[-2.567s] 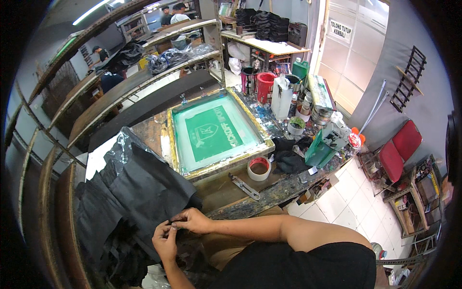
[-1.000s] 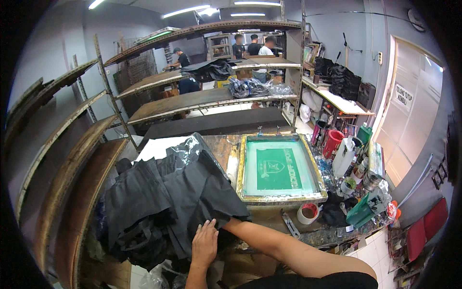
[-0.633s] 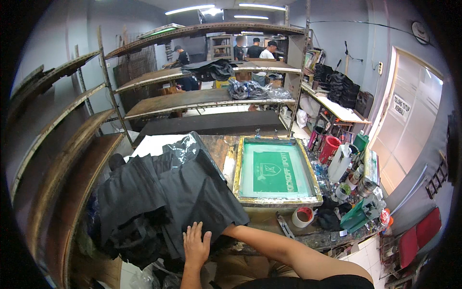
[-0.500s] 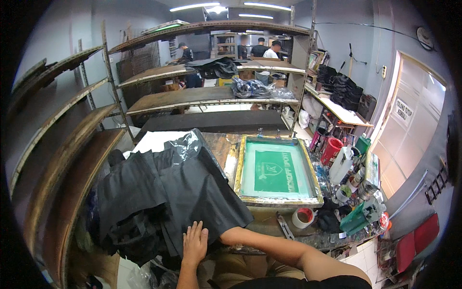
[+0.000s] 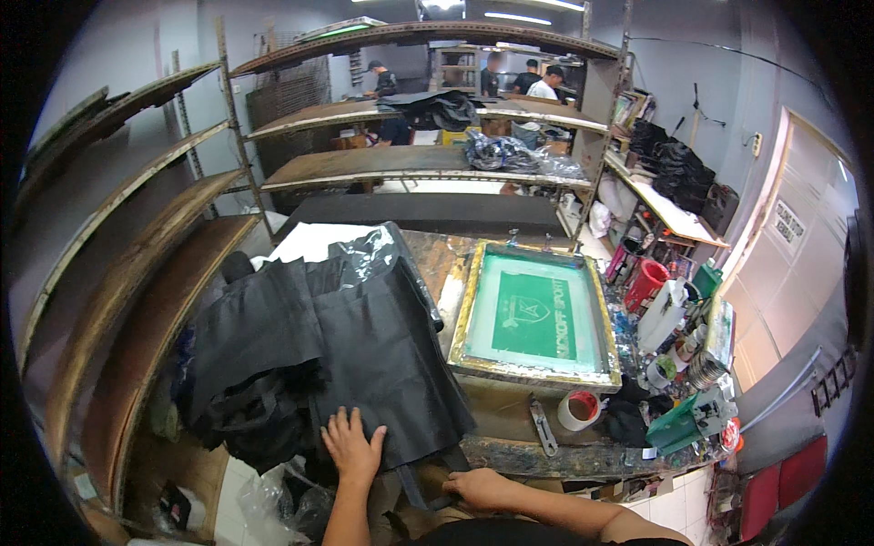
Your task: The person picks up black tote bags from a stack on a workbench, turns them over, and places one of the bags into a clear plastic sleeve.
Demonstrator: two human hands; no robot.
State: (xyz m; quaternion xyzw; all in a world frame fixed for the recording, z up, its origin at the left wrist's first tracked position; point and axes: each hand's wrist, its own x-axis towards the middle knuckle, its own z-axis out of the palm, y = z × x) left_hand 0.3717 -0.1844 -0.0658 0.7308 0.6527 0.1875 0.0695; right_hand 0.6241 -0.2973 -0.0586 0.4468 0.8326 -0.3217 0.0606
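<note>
A black fabric bag point(image 5: 387, 355) lies spread over the front left of the worktable. My left hand point(image 5: 353, 444) rests flat on its near part, fingers spread. Below the bag's near edge, a strap handle point(image 5: 412, 489) hangs in a loop toward me. My right hand point(image 5: 480, 490) has its fingers curled around the handle's right side, partly hidden. More black fabric bags point(image 5: 250, 337) are heaped to the left, some drooping over the edge. Behind them lies clear plastic wrapping point(image 5: 369, 247).
A screen-printing frame point(image 5: 537, 314) with green mesh lies right of the bag. Before it are a metal hand tool point(image 5: 543, 428) and a white cup of red ink point(image 5: 578, 410). Bottles and pots crowd the right side. Racks point(image 5: 428, 164) stand behind and left; several people work beyond.
My right hand has drawn back toward me from the bag's edge, and the strap handle now shows. My left hand shifted slightly left, still on the bag. The view has tilted a little.
</note>
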